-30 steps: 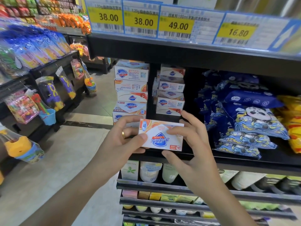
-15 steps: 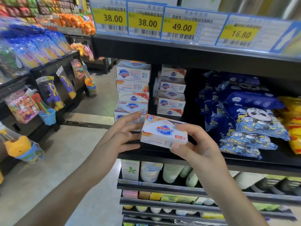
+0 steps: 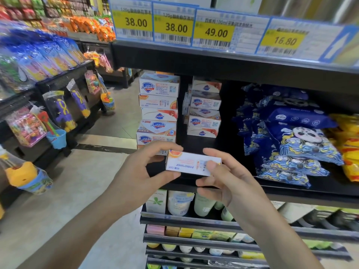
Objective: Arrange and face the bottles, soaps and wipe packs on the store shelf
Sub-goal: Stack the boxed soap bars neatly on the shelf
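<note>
White rectangular cardboard soap box (image 3: pixel 192 165) sits pinched between both hands before the black shelf edge (image 3: pixel 291 193), left hand (image 3: pixel 143 171) and right hand (image 3: pixel 225 177) curled around its ends. Behind stand stacked soap boxes (image 3: pixel 158 113).

Open gap: we see bare black shelf board (image 3: pixel 229 150) at frame centre, between the right stack of white soap boxes (image 3: pixel 204 113) and the blue panda-print wipe packs (image 3: pixel 291 140).
Left limit: the taller stack of white soap boxes (image 3: pixel 158 111) stands at the shelf's left end.
Overhead: the dark upper shelf edge with yellow price labels (image 3: pixel 194 28) caps the bay.
Front of gap: we hold a white soap box (image 3: pixel 192 165) there, gripped by our left hand (image 3: pixel 143 177) and right hand (image 3: pixel 229 183).
</note>
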`<state>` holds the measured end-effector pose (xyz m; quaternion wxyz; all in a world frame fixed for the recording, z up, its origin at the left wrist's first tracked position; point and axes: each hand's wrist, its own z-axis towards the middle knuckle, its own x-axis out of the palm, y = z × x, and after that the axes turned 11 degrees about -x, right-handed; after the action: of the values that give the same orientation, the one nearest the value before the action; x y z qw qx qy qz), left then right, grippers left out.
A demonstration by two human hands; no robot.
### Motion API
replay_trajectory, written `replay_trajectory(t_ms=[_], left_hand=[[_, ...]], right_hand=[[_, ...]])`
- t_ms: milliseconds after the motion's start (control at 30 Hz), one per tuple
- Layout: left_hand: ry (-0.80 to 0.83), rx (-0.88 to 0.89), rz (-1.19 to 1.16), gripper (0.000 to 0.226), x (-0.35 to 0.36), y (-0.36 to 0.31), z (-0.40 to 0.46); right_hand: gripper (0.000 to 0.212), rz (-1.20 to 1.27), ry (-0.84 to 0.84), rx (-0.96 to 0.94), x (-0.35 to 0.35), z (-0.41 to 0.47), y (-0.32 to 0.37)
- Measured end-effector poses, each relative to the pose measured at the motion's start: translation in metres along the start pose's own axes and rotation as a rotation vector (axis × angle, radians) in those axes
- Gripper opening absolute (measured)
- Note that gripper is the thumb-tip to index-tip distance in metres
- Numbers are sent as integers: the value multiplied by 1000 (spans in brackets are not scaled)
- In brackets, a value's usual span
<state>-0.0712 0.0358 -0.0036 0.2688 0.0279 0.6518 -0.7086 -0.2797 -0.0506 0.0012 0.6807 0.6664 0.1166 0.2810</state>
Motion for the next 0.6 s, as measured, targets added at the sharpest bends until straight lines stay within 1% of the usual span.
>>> replay_trajectory(t_ms=[133, 200, 267, 400, 467, 533, 600], left_hand=[[-4, -43, -47, 49, -2, 1, 0], [-3, -54, -60, 44, -2, 2, -1], [0, -66, -68, 42, -2, 2, -1], [26, -122, -149, 41, -2, 1, -2], [42, -172, -223, 40, -1, 1, -1], [43, -227, -273, 38, -1, 0, 0], [38, -280, -290, 30, 0, -1, 1]], right_hand=[[52, -136, 8, -31, 1, -1, 0], [63, -195, 14, -74, 0, -2, 1], [69, -242, 19, -140, -1, -4, 1], [68, -283, 6, -311, -2, -6, -1], [69, -327, 52, -395, -4, -6, -4], [67, -385, 110, -440, -6, -6, -9], [63, -461, 151, -475, -7, -7, -13]])
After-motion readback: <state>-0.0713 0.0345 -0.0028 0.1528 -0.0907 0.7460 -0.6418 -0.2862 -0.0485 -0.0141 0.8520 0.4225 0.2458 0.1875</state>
